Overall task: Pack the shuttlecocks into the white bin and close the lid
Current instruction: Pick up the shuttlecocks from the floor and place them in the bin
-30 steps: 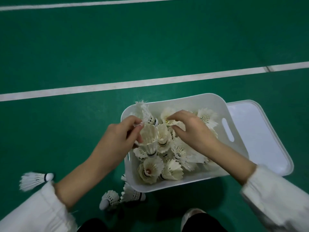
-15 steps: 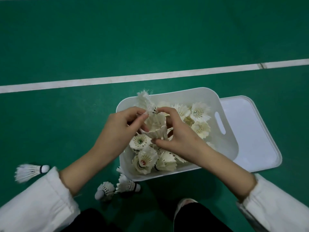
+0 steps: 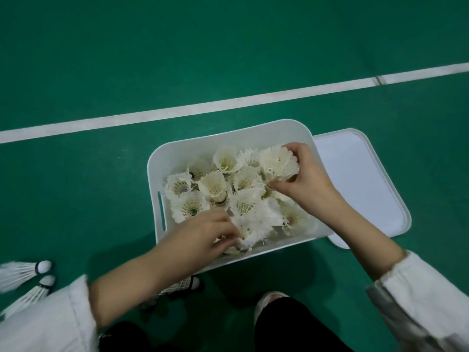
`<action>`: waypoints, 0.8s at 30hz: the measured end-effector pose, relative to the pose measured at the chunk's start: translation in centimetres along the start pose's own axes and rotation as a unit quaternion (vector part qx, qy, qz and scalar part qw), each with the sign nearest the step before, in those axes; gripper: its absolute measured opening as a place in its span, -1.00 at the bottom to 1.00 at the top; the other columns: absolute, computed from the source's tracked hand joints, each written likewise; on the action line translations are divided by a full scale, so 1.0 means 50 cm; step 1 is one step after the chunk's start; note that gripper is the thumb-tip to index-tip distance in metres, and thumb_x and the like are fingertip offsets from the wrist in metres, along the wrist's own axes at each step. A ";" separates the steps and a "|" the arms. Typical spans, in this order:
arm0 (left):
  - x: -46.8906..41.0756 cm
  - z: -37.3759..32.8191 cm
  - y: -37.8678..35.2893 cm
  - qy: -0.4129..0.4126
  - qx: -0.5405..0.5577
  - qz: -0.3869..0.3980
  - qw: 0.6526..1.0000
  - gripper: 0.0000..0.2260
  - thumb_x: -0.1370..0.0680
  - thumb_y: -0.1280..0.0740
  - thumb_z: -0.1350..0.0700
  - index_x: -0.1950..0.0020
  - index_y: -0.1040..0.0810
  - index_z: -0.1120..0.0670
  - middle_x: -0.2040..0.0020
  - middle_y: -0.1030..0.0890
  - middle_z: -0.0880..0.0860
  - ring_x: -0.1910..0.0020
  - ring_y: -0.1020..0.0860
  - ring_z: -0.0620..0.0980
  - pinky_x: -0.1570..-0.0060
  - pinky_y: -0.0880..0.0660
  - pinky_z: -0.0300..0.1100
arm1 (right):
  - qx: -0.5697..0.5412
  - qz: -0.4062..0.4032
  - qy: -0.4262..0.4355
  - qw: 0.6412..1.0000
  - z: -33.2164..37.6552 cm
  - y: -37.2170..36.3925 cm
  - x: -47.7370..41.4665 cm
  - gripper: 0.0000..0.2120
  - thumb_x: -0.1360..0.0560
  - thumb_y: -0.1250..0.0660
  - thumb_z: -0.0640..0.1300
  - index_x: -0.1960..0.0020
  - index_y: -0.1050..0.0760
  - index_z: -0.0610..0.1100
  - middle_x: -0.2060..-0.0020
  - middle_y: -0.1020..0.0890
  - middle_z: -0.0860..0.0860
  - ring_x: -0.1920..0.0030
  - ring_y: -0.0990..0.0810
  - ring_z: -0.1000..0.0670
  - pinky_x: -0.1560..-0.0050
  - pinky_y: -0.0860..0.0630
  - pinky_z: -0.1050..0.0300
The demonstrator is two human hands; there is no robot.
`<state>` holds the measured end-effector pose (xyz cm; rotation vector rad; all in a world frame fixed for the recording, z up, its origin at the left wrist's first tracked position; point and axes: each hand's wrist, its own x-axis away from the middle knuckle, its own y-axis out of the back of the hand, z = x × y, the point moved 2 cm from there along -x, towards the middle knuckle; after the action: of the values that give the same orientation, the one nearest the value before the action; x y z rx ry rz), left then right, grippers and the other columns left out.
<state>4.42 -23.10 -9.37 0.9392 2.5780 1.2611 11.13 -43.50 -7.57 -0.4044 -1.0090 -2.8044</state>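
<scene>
White bin mostly filled | right hand grasping shuttlecock | left hand pinching frayed shuttlecock | loose shuttlecocks left of bin | lid off, right of bin

shuttlecocks in bin, lid right

Green court floor, white line crossing; white shoe, black trousers.

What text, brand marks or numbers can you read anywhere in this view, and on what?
None can be read.
Round green sticker inside one shuttlecock in the white bin: too small to read.
Dark print on the shuttlecock band near the bin's front edge: blurred.
Lid, floor line: no text.
</scene>
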 end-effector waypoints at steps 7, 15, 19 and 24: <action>-0.026 0.034 -0.075 -0.040 -0.117 0.050 0.991 -0.87 -0.50 -0.31 0.10 0.02 -0.63 0.04 0.11 -0.57 0.01 0.09 -0.52 0.03 0.15 -0.47 -0.17 | 0.018 -0.015 0.018 1.000 -0.004 -0.001 -0.007 -0.65 -0.42 -0.43 -0.14 -0.07 -0.31 -0.03 -0.05 -0.37 0.07 0.18 -0.60 -0.11 0.06 -0.52 -0.02; -0.020 0.051 -0.073 -0.008 -0.181 0.082 0.980 -0.74 -0.57 -0.18 0.07 -0.25 -0.45 0.00 -0.14 -0.49 0.01 -0.10 -0.45 0.02 -0.09 -0.40 -0.11 | 0.082 0.030 0.016 0.996 -0.016 -0.056 -0.049 -0.85 -0.46 -0.39 -0.08 0.07 -0.58 -0.16 -0.28 -0.36 -0.04 0.10 -0.58 0.04 -0.12 -0.47 0.14; 0.007 0.038 -0.022 -0.010 -0.140 0.038 0.989 -0.74 -0.57 -0.17 0.01 -0.25 -0.44 -0.02 -0.11 -0.51 -0.05 -0.04 -0.50 -0.03 0.03 -0.46 -0.16 | 0.116 0.056 0.022 0.991 -0.025 -0.085 -0.063 -0.84 -0.49 -0.35 -0.06 0.06 -0.57 -0.16 -0.32 -0.33 -0.07 -0.07 -0.55 -0.04 -0.20 -0.43 0.08; 0.027 0.049 0.063 0.012 -0.140 -0.011 0.990 -0.71 -0.58 -0.05 -0.09 -0.12 -0.49 -0.04 0.00 -0.54 -0.12 0.06 -0.50 -0.14 0.10 -0.46 -0.26 | 0.226 0.108 0.047 0.967 -0.037 -0.116 -0.073 -0.81 -0.49 -0.35 -0.07 -0.03 -0.57 -0.17 -0.35 -0.31 -0.06 -0.29 -0.42 -0.07 -0.23 -0.36 0.10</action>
<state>5.74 -19.21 -8.40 0.8414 2.3351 1.5837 13.00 -40.11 -13.52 -0.2981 -1.4337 -2.2879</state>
